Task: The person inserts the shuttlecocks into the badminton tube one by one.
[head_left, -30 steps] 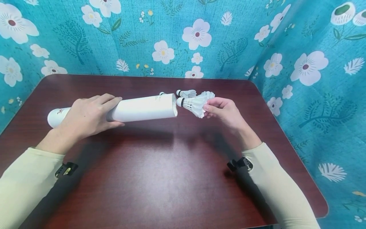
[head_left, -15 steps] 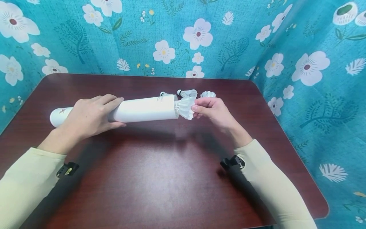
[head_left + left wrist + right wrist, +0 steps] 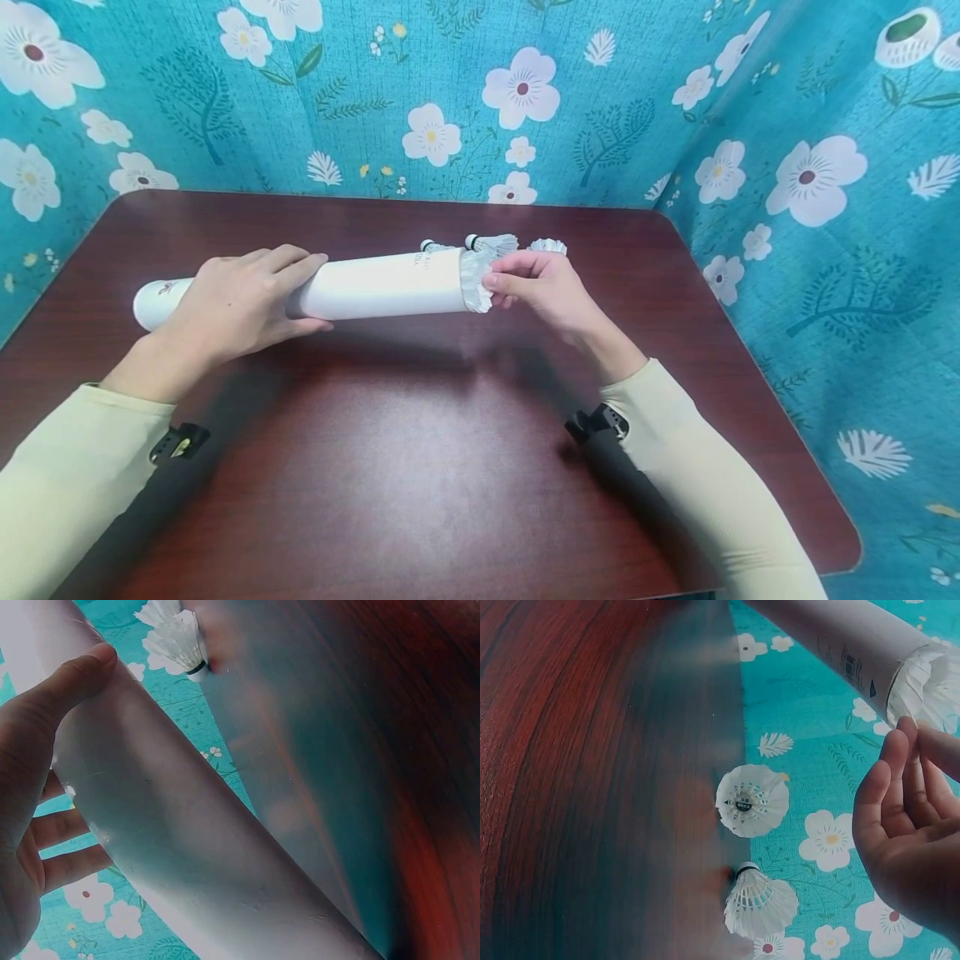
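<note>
My left hand (image 3: pixel 238 293) grips a long white tube (image 3: pixel 382 286) around its middle, holding it nearly level above the table. In the left wrist view the thumb lies over the tube and the other fingers pass behind it. At the tube's right end, a white feather shuttlecock (image 3: pixel 476 282) sits mostly inside, only its skirt showing past the rim; its cork is hidden. Thumb and forefinger of my right hand (image 3: pixel 542 289) pinch the skirt's edge. The right wrist view shows this pinch on the shuttlecock skirt (image 3: pixel 934 688) close up.
Behind the tube, more shuttlecocks lie on the dark red table (image 3: pixel 420 467): one shuttlecock (image 3: pixel 495 245) on its side, another shuttlecock (image 3: pixel 547 246) farther right, and a third partly covered by the tube. A blue flowered curtain (image 3: pixel 360 92) hangs along the table's back and right.
My right hand has moved left, carrying the shuttlecock cork-first into the tube's mouth until only the skirt's end sticks out. The left hand and tube have barely shifted.
</note>
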